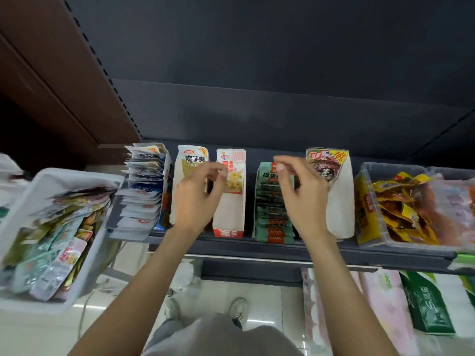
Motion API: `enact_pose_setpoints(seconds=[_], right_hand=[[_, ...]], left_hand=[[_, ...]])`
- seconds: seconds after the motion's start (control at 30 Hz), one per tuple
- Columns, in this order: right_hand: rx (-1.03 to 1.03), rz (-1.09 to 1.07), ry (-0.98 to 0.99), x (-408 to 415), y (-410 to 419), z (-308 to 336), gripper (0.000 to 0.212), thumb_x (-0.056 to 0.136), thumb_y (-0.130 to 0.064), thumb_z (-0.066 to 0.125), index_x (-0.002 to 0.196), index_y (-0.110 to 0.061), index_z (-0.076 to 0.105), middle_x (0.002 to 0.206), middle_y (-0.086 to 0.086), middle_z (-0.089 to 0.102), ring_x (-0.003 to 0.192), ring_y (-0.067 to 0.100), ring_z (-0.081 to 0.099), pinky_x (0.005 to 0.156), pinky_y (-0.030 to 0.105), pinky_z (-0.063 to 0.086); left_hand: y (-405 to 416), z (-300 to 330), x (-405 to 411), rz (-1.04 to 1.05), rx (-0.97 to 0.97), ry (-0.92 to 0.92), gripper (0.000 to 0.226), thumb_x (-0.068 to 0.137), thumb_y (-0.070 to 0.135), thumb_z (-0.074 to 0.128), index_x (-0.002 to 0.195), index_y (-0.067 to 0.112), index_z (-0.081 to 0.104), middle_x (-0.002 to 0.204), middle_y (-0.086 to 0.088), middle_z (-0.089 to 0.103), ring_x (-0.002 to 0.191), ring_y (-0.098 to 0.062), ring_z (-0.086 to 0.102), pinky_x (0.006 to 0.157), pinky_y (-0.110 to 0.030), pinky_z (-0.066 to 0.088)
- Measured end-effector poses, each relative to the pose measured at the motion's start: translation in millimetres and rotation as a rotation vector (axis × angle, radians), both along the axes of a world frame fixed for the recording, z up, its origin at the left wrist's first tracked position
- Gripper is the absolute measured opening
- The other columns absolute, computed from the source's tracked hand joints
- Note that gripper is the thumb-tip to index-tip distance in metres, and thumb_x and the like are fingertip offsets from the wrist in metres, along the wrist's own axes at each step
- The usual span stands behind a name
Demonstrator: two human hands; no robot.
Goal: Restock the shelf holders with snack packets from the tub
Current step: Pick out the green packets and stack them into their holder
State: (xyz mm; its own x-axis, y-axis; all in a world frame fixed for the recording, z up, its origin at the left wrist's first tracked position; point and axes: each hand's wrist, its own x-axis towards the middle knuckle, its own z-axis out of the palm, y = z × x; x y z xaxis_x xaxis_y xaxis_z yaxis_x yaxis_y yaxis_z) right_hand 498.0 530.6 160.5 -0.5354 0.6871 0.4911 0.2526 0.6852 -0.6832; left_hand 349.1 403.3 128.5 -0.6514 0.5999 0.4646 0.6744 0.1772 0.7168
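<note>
Both forearms raised from below to the dark grey metal shelf [257, 249], palms turned away. Left hand [196, 195] held over the gap between the white cardboard holder with a yellow-green front [191, 163] and the white-and-red cardboard holder [230, 214], fingers curled with thumb and forefinger meeting; hard to tell whether anything is pinched. Right hand [302, 195] just beside, over the row of green snack packets [272, 219], fingers likewise curled and pinched, grip unclear. Near the right hand, a tall white holder with a brown-and-yellow front [339, 201]. At the shelf's left end, a row of white-and-blue packets [142, 196]. Off the left edge, the white plastic tub [55, 181], heaped with mixed packets. At the right end, a clear plastic bin of yellow-and-red packets [401, 209].
</note>
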Motion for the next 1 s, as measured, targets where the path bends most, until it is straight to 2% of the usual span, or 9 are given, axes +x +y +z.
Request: enact_pose_setpoints(seconds=[0.07, 0.13, 0.27, 0.37, 0.43, 0.5, 0.6, 0.77, 1.0], right_hand=[[0.008, 0.049, 0.055, -17.9, -30.5, 0.3, 0.018, 0.096, -0.015, 0.054, 0.1, -0.007, 0.069, 0.094, 0.001, 0.069, 0.084, 0.008, 0.06, 0.073, 0.011, 0.043], [0.022, 0.153, 0.055, -41.2, -63.9, -3.6, 0.018, 0.095, -0.016, 0.053, 0.093, -0.006, 0.068, 0.087, 0.0, 0.067, 0.074, 0.007, 0.056, 0.067, 0.012, 0.039], [0.06, 0.439, -0.098, -96.9, -135.9, -18.8, 0.016, 0.095, -0.018, 0.052, 0.093, -0.011, 0.067, 0.083, -0.004, 0.065, 0.068, 0.001, 0.047, 0.06, 0.015, 0.037], [0.066, 0.666, -0.317, -142.2, -189.1, -36.5, 0.014, 0.095, -0.017, 0.054, 0.101, -0.015, 0.067, 0.095, -0.005, 0.068, 0.076, 0.006, 0.059, 0.06, 0.016, 0.04], [0.05, 0.763, -0.424, -172.5, -223.7, -52.1, 0.017, 0.094, -0.017, 0.054, 0.104, -0.017, 0.067, 0.098, -0.005, 0.067, 0.08, 0.008, 0.06, 0.06, 0.02, 0.043], [-0.017, 0.792, -0.503, -202.1, -255.1, -70.4, 0.02, 0.094, -0.016, 0.052, 0.108, -0.018, 0.066, 0.103, -0.005, 0.067, 0.086, 0.012, 0.062, 0.064, 0.028, 0.048], [-0.12, 0.772, -0.616, -244.5, -291.7, -101.9, 0.024, 0.095, -0.016, 0.05, 0.114, -0.021, 0.064, 0.113, -0.006, 0.064, 0.097, 0.015, 0.06, 0.072, 0.029, 0.046], [-0.13, 0.706, -0.798, -303.2, -323.9, -150.1, 0.026, 0.096, -0.016, 0.05, 0.119, -0.019, 0.062, 0.125, -0.004, 0.06, 0.111, 0.014, 0.056, 0.078, 0.021, 0.038], [-0.032, 0.72, -0.942, -377.6, -346.3, -191.1, 0.028, 0.096, -0.017, 0.051, 0.124, -0.014, 0.054, 0.13, 0.0, 0.054, 0.116, 0.016, 0.054, 0.094, 0.028, 0.043]], left_hand=[[-34.7, 4.5, -11.4, 0.136, 0.155, -0.071, 0.011, 0.094, 0.029, 0.049, 0.09, 0.031, 0.059, 0.075, 0.022, 0.061, 0.068, 0.001, 0.055, 0.057, -0.008, 0.038], [-74.2, 5.5, -26.6, 0.244, 0.261, -0.062, 0.012, 0.096, 0.028, 0.047, 0.089, 0.034, 0.054, 0.076, 0.024, 0.059, 0.065, 0.001, 0.053, 0.058, -0.01, 0.038], [-163.6, -12.2, -69.2, 0.409, 0.27, 0.015, 0.013, 0.096, 0.023, 0.046, 0.09, 0.027, 0.056, 0.078, 0.019, 0.055, 0.068, -0.004, 0.051, 0.062, -0.022, 0.041], [-234.7, -37.3, -111.4, 0.517, 0.039, 0.025, 0.014, 0.092, 0.022, 0.05, 0.089, 0.013, 0.061, 0.079, 0.002, 0.059, 0.07, -0.022, 0.055, 0.063, -0.035, 0.044], [-280.4, -55.9, -142.9, 0.546, -0.202, -0.067, 0.014, 0.089, 0.022, 0.054, 0.094, 0.013, 0.063, 0.09, -0.002, 0.065, 0.08, -0.024, 0.059, 0.067, -0.037, 0.049], [-321.1, -78.2, -172.7, 0.544, -0.449, -0.206, 0.018, 0.088, 0.019, 0.062, 0.105, 0.014, 0.064, 0.107, -0.003, 0.067, 0.098, -0.026, 0.06, 0.078, -0.041, 0.05], [-365.0, -109.8, -209.5, 0.485, -0.683, -0.364, 0.034, 0.085, 0.015, 0.066, 0.119, 0.013, 0.06, 0.127, -0.007, 0.06, 0.117, -0.029, 0.053, 0.093, -0.044, 0.046], [-390.2, -152.6, -251.0, 0.334, -0.875, -0.408, 0.043, 0.086, 0.022, 0.064, 0.128, 0.02, 0.054, 0.141, -0.007, 0.047, 0.125, -0.028, 0.046, 0.1, -0.047, 0.044], [-395.4, -189.7, -273.3, 0.205, -1.006, -0.464, 0.067, 0.081, 0.041, 0.069, 0.139, 0.025, 0.041, 0.142, -0.004, 0.04, 0.126, -0.023, 0.043, 0.101, -0.04, 0.039]])
